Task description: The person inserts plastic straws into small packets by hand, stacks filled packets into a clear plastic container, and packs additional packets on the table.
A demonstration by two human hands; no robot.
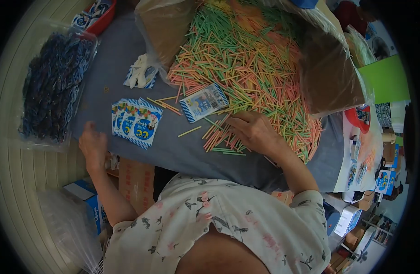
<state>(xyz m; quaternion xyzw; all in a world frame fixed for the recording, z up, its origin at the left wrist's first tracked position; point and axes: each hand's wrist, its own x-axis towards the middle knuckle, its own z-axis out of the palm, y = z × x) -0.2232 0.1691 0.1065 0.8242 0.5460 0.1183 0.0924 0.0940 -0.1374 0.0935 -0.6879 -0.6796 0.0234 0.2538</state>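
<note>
A large heap of thin pink, green and yellow sticks [246, 68] covers much of the grey table. My right hand [255, 130] rests at the heap's near edge, its bent fingers closed around some sticks; the fingertips are partly hidden. Just left of it, a blue-and-white packet [204, 102] lies tilted against the sticks. My left hand [93, 144] is at the table's left edge, its fingers apart and slightly blurred, holding nothing. Nearest to it is an overlapping row of blue printed packets [143, 125]. A few loose sticks [166, 105] lie between the row and the heap.
At left stands a clear tray [59, 86] of dark blue strands. A crumpled white thing [139, 72] lies on another packet. Cardboard [331, 77] wrapped in plastic borders the heap at right. Red basins [102, 20] hold packets. Boxes [84, 194] stand below the table.
</note>
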